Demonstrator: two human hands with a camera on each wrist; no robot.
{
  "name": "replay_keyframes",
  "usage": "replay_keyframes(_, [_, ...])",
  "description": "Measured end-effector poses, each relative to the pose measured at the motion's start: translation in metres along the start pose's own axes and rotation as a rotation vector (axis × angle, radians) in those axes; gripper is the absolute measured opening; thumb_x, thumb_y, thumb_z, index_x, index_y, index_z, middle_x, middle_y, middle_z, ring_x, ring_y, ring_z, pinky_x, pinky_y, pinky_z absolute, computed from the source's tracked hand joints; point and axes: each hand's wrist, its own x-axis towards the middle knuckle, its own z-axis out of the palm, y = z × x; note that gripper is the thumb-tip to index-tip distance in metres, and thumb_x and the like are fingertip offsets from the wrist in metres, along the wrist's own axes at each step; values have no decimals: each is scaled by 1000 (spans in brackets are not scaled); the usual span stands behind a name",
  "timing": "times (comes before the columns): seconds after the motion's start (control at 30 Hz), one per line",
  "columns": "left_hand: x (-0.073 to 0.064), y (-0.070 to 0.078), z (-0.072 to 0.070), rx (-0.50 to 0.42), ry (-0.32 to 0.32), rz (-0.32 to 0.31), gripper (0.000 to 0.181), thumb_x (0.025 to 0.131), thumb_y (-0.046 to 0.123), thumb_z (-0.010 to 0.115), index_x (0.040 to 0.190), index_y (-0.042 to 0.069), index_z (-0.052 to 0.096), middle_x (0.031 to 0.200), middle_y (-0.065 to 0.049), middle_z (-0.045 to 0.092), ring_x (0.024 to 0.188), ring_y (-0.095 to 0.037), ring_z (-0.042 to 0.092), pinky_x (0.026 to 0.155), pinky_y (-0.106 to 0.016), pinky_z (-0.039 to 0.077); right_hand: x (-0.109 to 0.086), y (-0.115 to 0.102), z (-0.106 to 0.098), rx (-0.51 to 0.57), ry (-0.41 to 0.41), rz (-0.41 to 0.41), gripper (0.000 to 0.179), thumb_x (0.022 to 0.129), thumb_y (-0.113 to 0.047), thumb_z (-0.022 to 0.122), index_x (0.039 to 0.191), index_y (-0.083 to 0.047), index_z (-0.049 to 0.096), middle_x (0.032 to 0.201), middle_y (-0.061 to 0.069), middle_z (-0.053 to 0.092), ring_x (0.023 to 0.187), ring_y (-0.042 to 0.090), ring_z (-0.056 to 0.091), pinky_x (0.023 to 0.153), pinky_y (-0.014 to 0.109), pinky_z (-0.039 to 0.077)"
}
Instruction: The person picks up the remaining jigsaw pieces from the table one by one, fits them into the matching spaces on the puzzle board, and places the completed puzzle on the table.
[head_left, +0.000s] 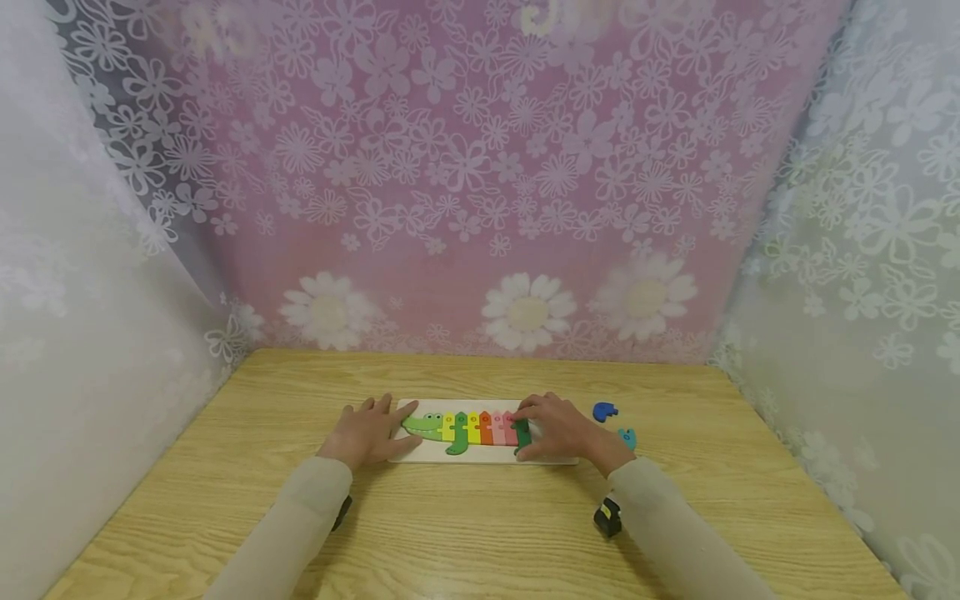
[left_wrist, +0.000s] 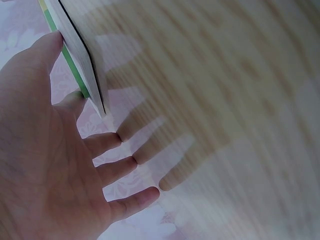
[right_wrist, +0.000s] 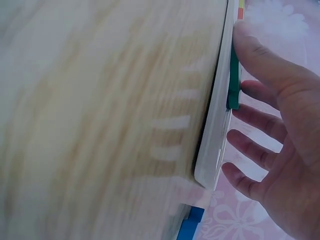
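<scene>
A wooden crocodile puzzle board (head_left: 427, 451) lies flat on the table in the head view. Its light green head piece (head_left: 423, 427) is at the left, followed by yellow, green, orange and pink segments. My left hand (head_left: 365, 433) rests at the board's left end, thumb and index finger touching it near the head, other fingers spread. At the right part of the board my right hand (head_left: 561, 429) holds a dark green puzzle piece (head_left: 523, 432) between thumb and fingers. The right wrist view shows this dark green piece (right_wrist: 234, 80) against the board; the hand partly hides it from above.
A dark blue puzzle piece (head_left: 603, 412) and a light blue puzzle piece (head_left: 628, 438) lie on the wooden table (head_left: 465, 533) to the right of the board. Flowered curtains (head_left: 480, 167) stand behind the table and at both sides.
</scene>
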Motion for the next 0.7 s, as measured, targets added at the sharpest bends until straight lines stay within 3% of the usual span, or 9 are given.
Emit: replay_keyframes(0.7, [2, -1, 2, 12, -3, -6, 76, 100, 71, 43, 164, 31, 32, 167, -22, 32, 151, -50, 36, 116, -77, 27, -3, 6, -3, 43, 15, -17, 53, 90, -42, 79, 130, -7, 72, 131, 10, 67, 114, 30, 56, 95, 55, 49])
